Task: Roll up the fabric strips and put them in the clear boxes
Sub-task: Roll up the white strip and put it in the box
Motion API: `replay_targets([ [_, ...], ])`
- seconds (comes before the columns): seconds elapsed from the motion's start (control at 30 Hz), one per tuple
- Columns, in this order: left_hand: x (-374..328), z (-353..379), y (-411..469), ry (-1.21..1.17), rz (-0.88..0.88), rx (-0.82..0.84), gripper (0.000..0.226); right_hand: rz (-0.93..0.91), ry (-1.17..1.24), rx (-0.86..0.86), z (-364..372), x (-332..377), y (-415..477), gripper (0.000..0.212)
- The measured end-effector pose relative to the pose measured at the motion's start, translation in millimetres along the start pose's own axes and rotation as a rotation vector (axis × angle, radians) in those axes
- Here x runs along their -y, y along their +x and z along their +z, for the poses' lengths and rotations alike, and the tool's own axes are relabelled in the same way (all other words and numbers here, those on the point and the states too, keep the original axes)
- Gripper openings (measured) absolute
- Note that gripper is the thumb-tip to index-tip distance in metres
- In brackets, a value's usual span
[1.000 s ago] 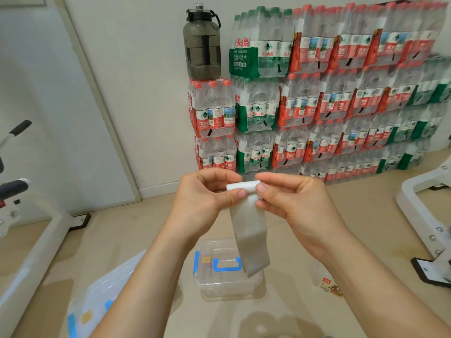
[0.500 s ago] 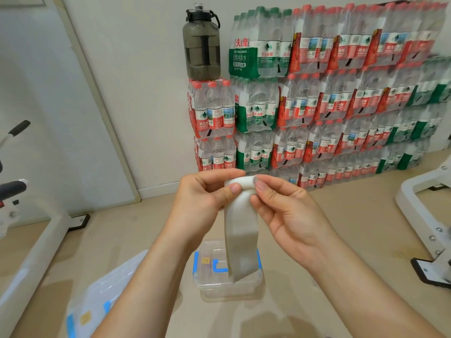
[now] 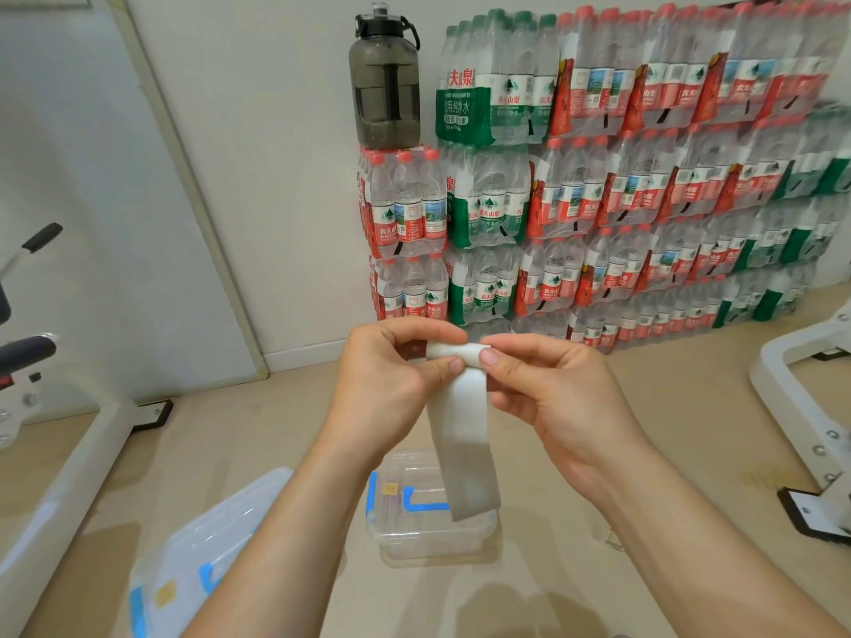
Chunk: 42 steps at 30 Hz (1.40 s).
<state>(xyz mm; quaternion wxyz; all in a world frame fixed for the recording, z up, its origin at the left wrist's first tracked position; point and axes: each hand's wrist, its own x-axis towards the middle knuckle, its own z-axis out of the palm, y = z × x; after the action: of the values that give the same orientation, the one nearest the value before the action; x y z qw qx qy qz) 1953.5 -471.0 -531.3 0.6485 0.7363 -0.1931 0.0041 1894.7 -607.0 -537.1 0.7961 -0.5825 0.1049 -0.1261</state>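
A white-grey fabric strip (image 3: 465, 435) is held in mid-air, its top end rolled into a small cylinder and its loose tail hanging straight down. My left hand (image 3: 391, 384) pinches the left end of the roll with thumb and fingers. My right hand (image 3: 548, 389) pinches the right end. Below on the floor sits a clear box (image 3: 428, 536) with blue clasps, partly hidden behind the hanging tail. A second clear box (image 3: 193, 559) with blue clasps lies at the lower left, partly behind my left forearm.
Stacked packs of water bottles (image 3: 621, 200) line the back wall, with a dark jug (image 3: 384, 80) on top. White exercise-machine frames stand at the left (image 3: 83, 453) and right (image 3: 801, 407). A small clear bag (image 3: 608, 536) lies on the floor by my right wrist.
The hanging tail has swung and twisted slightly while my fingers turned the roll; both hands stay at the same height, and the roll looks a little thicker.
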Motion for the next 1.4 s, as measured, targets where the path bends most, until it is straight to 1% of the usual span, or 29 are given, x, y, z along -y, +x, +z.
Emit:
replay_targets([
  [0.13,1,-1,-1,-0.006,-0.053,0.09,0.022,-0.042,-0.065,-0.036,-2,2,1,0.012],
  [0.23,-2,-5,0,-0.023,-0.11,0.14,0.014,-0.077,-0.085,-0.012,-2,4,1,0.016],
  [0.33,-6,-8,0,-0.031,-0.129,0.188,0.014,-0.107,-0.12,0.025,-2,5,0,0.019],
  [0.4,-6,-9,0,-0.063,-0.124,0.182,0.016,-0.109,-0.093,0.056,-3,6,0,0.021],
  [0.5,-6,-7,-1,-0.191,-0.142,0.126,0.028,-0.063,0.011,0.109,-4,7,-1,0.018],
  [0.57,-6,-6,-1,-0.256,-0.152,0.097,0.03,-0.013,0.05,0.142,-5,7,-1,0.024],
  [0.67,-6,-4,-1,-0.285,-0.15,0.053,0.034,0.046,0.059,0.173,-5,8,0,0.032],
  [0.83,-4,1,-1,-0.207,-0.103,0.018,0.022,0.041,0.071,0.153,-7,8,1,0.029],
  [0.97,-4,3,-1,-0.123,-0.027,0.004,0.023,0.023,0.056,0.119,-6,6,1,0.035],
  [1.03,-2,3,-1,-0.078,0.003,0.017,0.026,0.01,0.058,0.082,-6,5,2,0.032],
  [1.1,-2,2,-1,-0.042,0.019,0.071,0.028,-0.003,0.05,0.051,-7,5,3,0.026],
  [1.17,-1,0,-1,-0.043,0.015,0.16,0.028,-0.029,0.002,0.041,-7,7,2,0.026],
  [1.23,-2,-4,-1,-0.049,0.021,0.239,0.022,-0.083,-0.102,0.043,-9,10,0,0.031],
  [1.3,-4,-8,-1,-0.029,0.032,0.282,0.016,-0.144,-0.245,0.047,-11,14,-2,0.036],
  [1.4,-4,-9,-2,0.069,0.062,0.304,0.021,-0.201,-0.362,0.058,-12,17,-3,0.04],
])
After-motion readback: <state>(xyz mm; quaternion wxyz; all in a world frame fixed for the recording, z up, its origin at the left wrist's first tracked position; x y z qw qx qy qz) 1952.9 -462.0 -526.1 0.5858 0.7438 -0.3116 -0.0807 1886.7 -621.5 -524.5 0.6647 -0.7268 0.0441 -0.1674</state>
